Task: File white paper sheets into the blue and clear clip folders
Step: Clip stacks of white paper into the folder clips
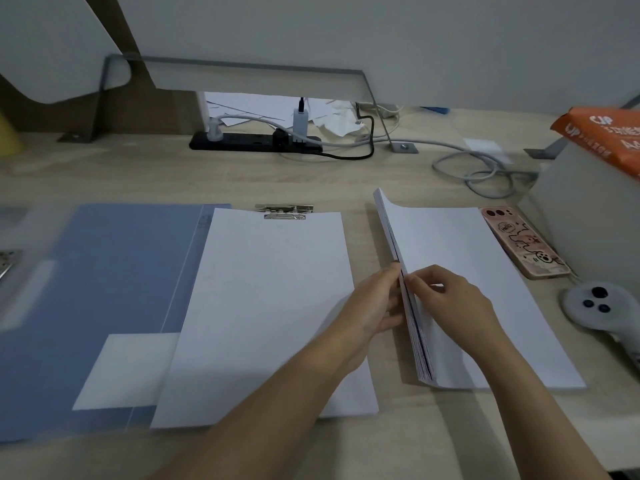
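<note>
A blue clip folder [114, 271] lies open on the desk at the left. White sheets [270, 306] rest on its right half under a metal clip [284, 212] at the top edge. To the right lies a thick stack of white paper [485, 306] whose left edge is lifted. My left hand [375, 303] pinches that raised edge from the left. My right hand [450, 299] pinches the same edge from the right, thumb on top. A clear folder edge with a metal clip [7, 263] shows at the far left.
A phone in a pink case [523, 242] lies right of the stack. A white controller [599, 306] sits at the right edge. A black power strip [256, 142] with cables runs along the back. An orange paper pack [602, 133] rests on a grey box.
</note>
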